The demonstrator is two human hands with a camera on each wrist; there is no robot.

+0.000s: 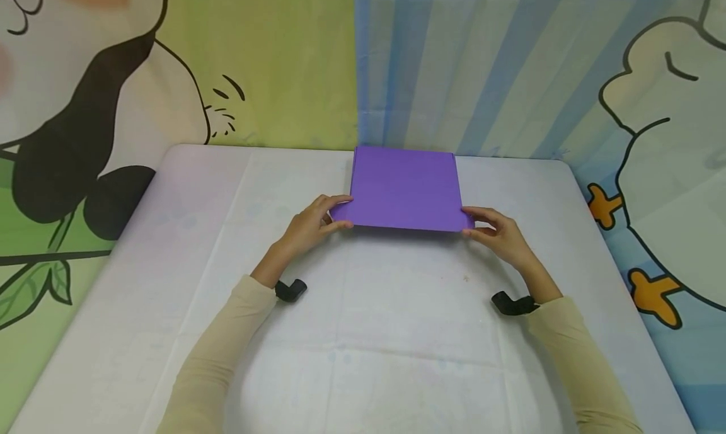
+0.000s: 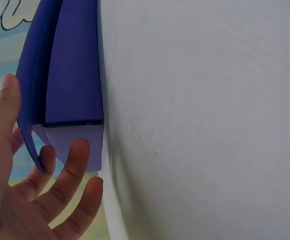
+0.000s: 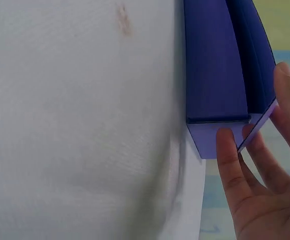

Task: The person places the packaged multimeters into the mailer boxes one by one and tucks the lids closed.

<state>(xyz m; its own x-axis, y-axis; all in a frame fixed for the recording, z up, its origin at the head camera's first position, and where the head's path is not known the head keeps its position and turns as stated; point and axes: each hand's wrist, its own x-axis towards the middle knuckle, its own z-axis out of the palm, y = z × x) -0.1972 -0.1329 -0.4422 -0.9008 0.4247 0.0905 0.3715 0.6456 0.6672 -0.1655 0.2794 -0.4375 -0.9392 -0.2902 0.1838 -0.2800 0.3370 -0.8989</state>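
Observation:
A purple cardboard box [image 1: 405, 188] sits at the far side of the table, its lid on top. At the lid's near left corner my left hand [image 1: 309, 225] holds the edge between thumb and fingers. The right hand [image 1: 503, 234] grips the near right corner in the same way. In the left wrist view the lid [image 2: 33, 65] stands slightly raised, leaving a gap above the box's front wall [image 2: 74, 65]. The same gap shows in the right wrist view, between the lid [image 3: 260, 55] and front wall [image 3: 215, 65]. The box's inside is hidden.
A white cloth covers the table [image 1: 397, 358]. Behind it hangs a curtain [image 1: 283, 62] printed with cartoon animals and stripes. Black camera mounts [image 1: 291, 290] sit at both wrists, below the beige sleeves [image 1: 221, 352].

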